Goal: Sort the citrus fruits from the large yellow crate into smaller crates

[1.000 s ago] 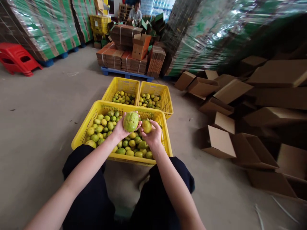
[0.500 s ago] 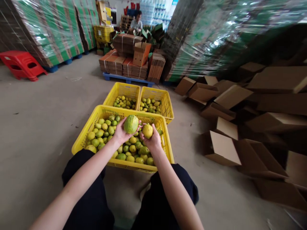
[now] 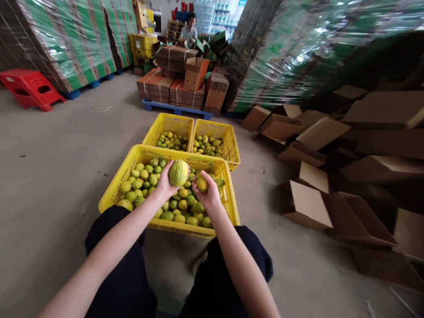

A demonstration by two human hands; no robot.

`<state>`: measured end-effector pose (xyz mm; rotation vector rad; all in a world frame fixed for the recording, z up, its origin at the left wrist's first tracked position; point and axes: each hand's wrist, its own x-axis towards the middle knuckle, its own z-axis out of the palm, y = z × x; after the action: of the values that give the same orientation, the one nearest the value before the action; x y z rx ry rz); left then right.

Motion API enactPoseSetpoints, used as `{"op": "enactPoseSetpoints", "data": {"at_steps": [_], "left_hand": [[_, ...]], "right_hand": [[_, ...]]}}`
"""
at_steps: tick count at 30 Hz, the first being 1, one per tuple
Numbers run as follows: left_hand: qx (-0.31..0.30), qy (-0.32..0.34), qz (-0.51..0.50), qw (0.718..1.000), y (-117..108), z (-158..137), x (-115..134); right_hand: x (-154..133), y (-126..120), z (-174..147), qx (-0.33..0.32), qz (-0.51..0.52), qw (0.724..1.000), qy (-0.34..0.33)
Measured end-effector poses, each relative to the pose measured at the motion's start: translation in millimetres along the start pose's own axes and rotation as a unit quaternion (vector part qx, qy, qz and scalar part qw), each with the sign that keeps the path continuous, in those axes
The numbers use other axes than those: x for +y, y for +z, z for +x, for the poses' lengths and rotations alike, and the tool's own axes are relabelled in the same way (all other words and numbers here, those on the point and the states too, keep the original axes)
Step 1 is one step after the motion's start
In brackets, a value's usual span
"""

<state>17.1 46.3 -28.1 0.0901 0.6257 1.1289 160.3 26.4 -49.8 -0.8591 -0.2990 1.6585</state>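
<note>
My left hand [image 3: 166,183] is closed around a large, bumpy green-yellow lemon [image 3: 179,172], held above the near crate. Beside it, my right hand [image 3: 209,193] grips a smaller yellow lemon [image 3: 202,184], partly covered by the thumb and fingers. The two fruits are apart, with a small gap between the hands. Below them, the wide yellow crate [image 3: 114,187] holds many yellow and green lemons [image 3: 179,218], some hidden under my hands and forearms.
Two smaller yellow crates [image 3: 217,125] with lemons stand behind the near one. Flattened cartons lie on a blue pallet [image 3: 177,110] farther back, where a person [image 3: 188,32] sits. Open cardboard boxes [image 3: 308,205] pile up at right; a red stool [image 3: 31,88] stands at left.
The large lemon has turned in my left hand and shifted slightly left. My right hand has rotated, its thumb now over the smaller lemon, which sits a little lower.
</note>
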Motion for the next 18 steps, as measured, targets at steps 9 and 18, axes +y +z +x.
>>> {"op": "enactPoseSetpoints", "data": {"at_steps": [9, 18], "left_hand": [[-0.046, -0.100, 0.006, 0.994, -5, -4, 4], [-0.033, 0.005, -0.041, 0.999, -1, -5, 2]], "right_hand": [[5, -12, 11, 0.031, -0.033, 0.997, 0.060], [5, -6, 4, -0.011, -0.063, 0.998, -0.012]]}}
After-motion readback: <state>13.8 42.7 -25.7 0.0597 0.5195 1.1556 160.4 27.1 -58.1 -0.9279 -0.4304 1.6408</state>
